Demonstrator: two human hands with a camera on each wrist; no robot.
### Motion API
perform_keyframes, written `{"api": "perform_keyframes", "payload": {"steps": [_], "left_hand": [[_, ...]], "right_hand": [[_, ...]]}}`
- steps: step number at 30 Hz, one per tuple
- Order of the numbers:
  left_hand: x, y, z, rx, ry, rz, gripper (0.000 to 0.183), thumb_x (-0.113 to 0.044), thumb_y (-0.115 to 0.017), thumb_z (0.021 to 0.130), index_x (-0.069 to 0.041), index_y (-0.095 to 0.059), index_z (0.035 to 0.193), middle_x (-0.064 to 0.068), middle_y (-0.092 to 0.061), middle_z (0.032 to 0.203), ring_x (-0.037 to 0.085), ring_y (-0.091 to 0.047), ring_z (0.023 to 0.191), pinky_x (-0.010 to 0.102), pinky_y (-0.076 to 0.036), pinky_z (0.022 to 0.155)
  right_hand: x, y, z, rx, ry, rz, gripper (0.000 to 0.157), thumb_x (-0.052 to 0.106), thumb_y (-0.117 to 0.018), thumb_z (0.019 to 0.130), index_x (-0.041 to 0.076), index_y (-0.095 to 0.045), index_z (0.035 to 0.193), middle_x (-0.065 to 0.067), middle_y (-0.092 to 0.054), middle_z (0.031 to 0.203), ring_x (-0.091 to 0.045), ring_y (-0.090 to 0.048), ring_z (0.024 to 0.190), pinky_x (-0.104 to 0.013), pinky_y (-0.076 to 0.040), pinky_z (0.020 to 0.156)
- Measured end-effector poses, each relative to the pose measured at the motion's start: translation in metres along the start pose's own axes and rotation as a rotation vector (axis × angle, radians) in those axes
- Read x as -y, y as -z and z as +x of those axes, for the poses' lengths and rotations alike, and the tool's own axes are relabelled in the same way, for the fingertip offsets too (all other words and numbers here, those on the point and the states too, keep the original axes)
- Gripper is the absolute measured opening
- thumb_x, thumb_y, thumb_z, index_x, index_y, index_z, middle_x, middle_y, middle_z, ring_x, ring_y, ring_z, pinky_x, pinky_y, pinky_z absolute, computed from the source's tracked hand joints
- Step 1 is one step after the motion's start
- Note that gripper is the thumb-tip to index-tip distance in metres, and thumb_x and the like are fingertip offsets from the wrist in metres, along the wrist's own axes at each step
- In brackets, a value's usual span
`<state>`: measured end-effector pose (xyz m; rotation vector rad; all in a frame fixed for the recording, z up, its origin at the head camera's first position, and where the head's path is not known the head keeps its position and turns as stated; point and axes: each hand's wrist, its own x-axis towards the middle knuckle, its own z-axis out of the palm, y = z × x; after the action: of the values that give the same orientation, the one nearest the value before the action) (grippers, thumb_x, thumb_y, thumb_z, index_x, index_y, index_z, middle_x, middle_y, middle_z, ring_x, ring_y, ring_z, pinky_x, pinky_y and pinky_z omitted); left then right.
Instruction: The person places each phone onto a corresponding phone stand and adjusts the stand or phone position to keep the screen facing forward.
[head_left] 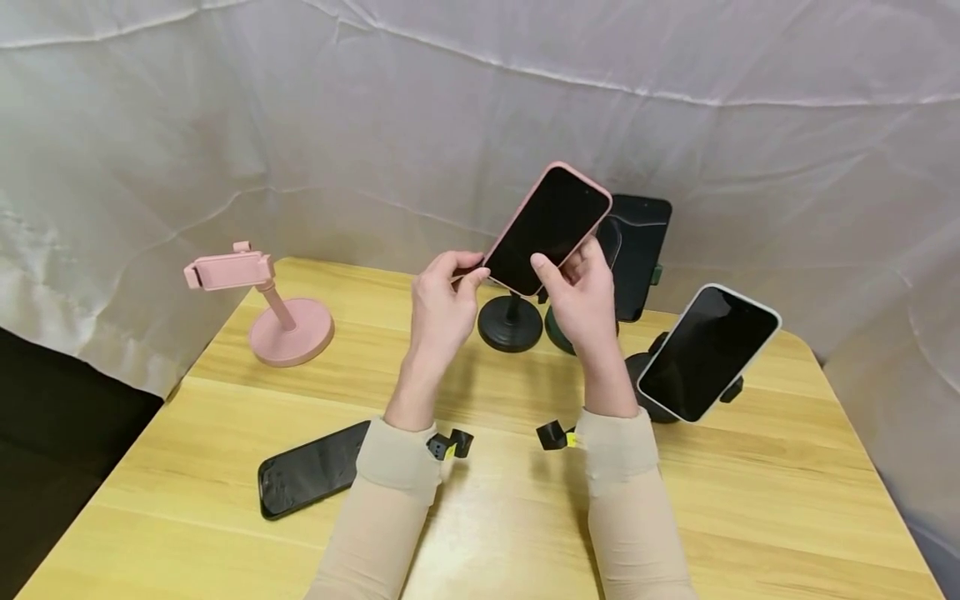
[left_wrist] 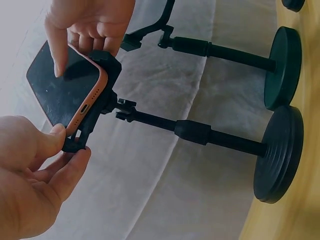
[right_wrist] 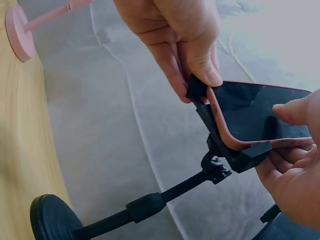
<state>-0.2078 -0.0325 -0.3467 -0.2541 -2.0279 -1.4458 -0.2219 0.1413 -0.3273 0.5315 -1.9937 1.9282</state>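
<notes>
Atop a black stand (left_wrist: 194, 132), a pink-cased phone (head_left: 553, 221) lies against the clamp (right_wrist: 246, 159); the left hand (head_left: 446, 304) pinches the clamp's end beside the phone's corner, the right hand (head_left: 585, 296) grips the phone, thumb on screen, fingers behind.

Left arm (head_left: 386, 508) and right arm (head_left: 633, 508) reach forward. Left hand (head_left: 444, 300) pinches between thumb (left_wrist: 56, 134) and fingertips (left_wrist: 83, 156). Right hand (head_left: 583, 292) grips, thumb extended on top, fingers (right_wrist: 280, 172) curled beneath. Both hands raised, near each other.
</notes>
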Motion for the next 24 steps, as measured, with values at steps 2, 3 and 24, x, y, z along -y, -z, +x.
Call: {"api": "perform_keyframes", "payload": {"steps": [2,3,24], "left_hand": [[0.0000,0.0003,-0.0003,-0.002,0.010,0.002,0.014,0.000,-0.075,0.094,0.006,-0.074,0.107,0.018,-0.075,0.111,0.029,-0.075,0.100,0.032,-0.061,0.087],[0.0001,0.0005,-0.0004,-0.003,0.013,0.004,0.014,0.000,-0.075,0.094,0.006,-0.074,0.107,0.018,-0.075,0.111,0.029,-0.075,0.100,0.032,-0.061,0.087],[0.0000,0.0020,-0.0013,0.035,-0.013,0.013,0.014,-0.002,-0.074,0.095,0.006,-0.075,0.106,0.018,-0.075,0.111,0.029,-0.074,0.100,0.032,-0.060,0.089]], "right_hand": [[-0.0022,-0.0026,-0.0005,-0.001,0.025,-0.009,0.043,-0.004,-0.062,0.101,-0.007,-0.045,0.141,-0.025,-0.062,0.139,-0.020,-0.065,0.120,-0.028,-0.051,0.098],[-0.0034,-0.0041,-0.0006,-0.003,0.034,-0.015,0.042,-0.004,-0.061,0.102,-0.008,-0.045,0.141,-0.025,-0.062,0.140,-0.020,-0.064,0.121,-0.028,-0.051,0.099],[-0.0025,-0.0064,-0.0006,-0.002,0.107,-0.239,0.033,0.002,-0.064,0.102,-0.009,-0.050,0.131,-0.023,-0.070,0.125,-0.031,-0.070,0.108,-0.018,-0.051,0.084]]}}
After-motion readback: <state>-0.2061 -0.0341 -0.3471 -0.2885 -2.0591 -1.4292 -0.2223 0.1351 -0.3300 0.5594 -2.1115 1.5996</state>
